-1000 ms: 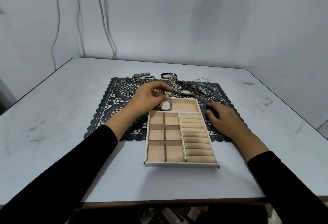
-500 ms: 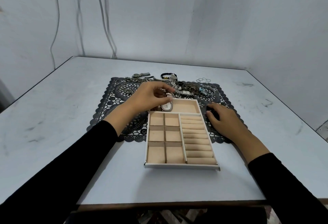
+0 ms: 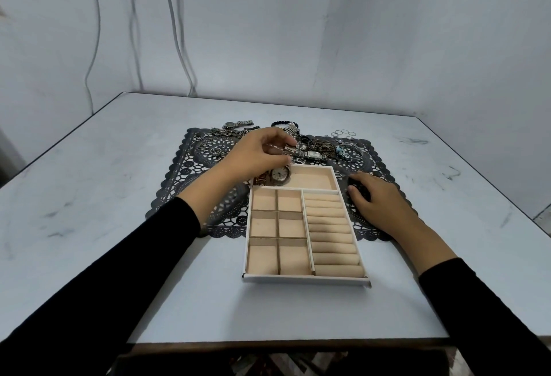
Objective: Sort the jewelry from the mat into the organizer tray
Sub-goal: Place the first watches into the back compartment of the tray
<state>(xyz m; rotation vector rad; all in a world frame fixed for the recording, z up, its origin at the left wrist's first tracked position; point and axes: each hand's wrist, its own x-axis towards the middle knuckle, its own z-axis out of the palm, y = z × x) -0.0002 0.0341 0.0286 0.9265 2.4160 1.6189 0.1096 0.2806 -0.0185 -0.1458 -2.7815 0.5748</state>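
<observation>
Pinching silver watch (image 3: 313,154) by its clasp, 12 o'clock of tray (image 3: 304,280): left hand (image 3: 262,153); band likely limp, light; right hand (image 3: 378,199) relaxed

Organizer tray (image 3: 304,279) on the surface (image 3: 119,167). A coppery watch (image 3: 279,173) lies in its far compartment, at the left end. Above that corner the left grip (image 3: 259,155) pinches a silver watch (image 3: 313,154) by the band. The right grip (image 3: 378,199) rests on the mat (image 3: 185,179) just right of the tray.
</observation>
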